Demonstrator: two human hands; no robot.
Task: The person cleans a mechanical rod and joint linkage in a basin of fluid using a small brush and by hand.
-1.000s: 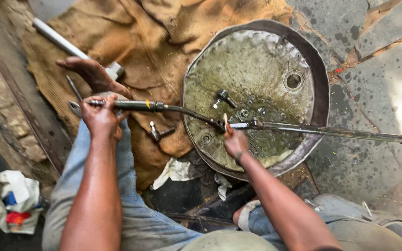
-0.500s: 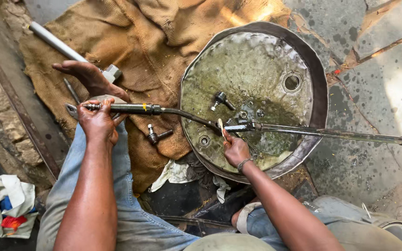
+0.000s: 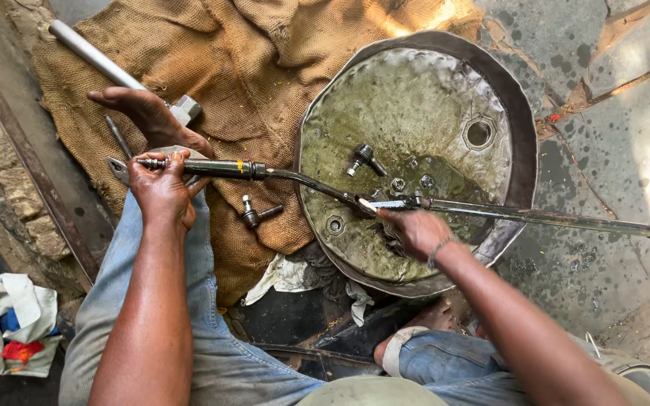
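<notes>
A long dark metal rod (image 3: 520, 216) lies across a round, dented metal pan (image 3: 524, 150) of dirty greenish liquid. My left hand (image 3: 161, 188) is closed around the rod's threaded left end, over the burlap. My right hand (image 3: 415, 229) is at the rod's middle, above the pan, holding a small pale-tipped brush (image 3: 368, 204) against the rod. A ball-joint part (image 3: 362, 158) stands in the liquid with two nuts (image 3: 397, 183) beside it. Another ball-joint part (image 3: 257, 216) lies on the burlap below the rod.
Brown burlap sacking (image 3: 265, 68) covers the ground left of the pan. A bare foot (image 3: 144, 116) rests on it, beside a white-handled hammer (image 3: 92, 53). A coloured rag (image 3: 9, 323) lies bottom left, a white cloth (image 3: 287, 274) under the pan's edge. Stained concrete (image 3: 611, 135) is on the right.
My right hand has slid to the right along the rod and turned flatter over it. My left hand keeps its hold on the threaded end.
</notes>
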